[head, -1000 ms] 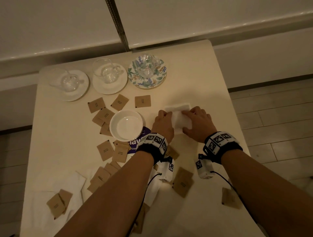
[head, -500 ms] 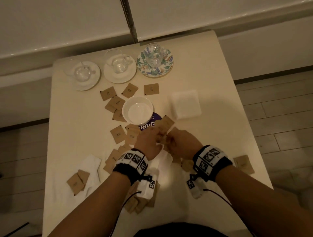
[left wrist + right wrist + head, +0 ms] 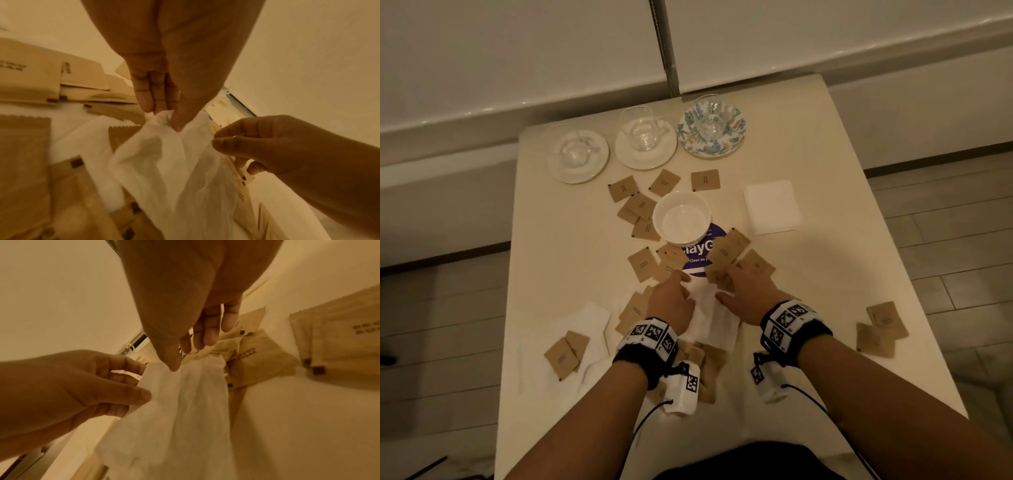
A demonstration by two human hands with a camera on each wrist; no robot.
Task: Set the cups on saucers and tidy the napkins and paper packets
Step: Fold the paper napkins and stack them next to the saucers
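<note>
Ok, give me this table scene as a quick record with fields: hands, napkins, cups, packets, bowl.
left hand: pinches the loose white napkin
right hand: pinches the same napkin's other edge
folded napkin: flat, right of the white bowl
cups: three glass cups, each on a saucer at the far edge, one on the floral saucer
brown sugar packets: scattered over the table
bowl: holds nothing

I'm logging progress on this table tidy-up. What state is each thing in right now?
Three glass cups: upright, each on a saucer.
White bowl: upright, empty.
Folded napkin: flat, neatly squared.
Crumpled napkin: pinched by both hands.
Left hand: pinches the napkin's top edge.
Right hand: pinches the same edge.
Brown packets: scattered, unsorted.
Napkin at left: unfolded, packets lying on it.
</note>
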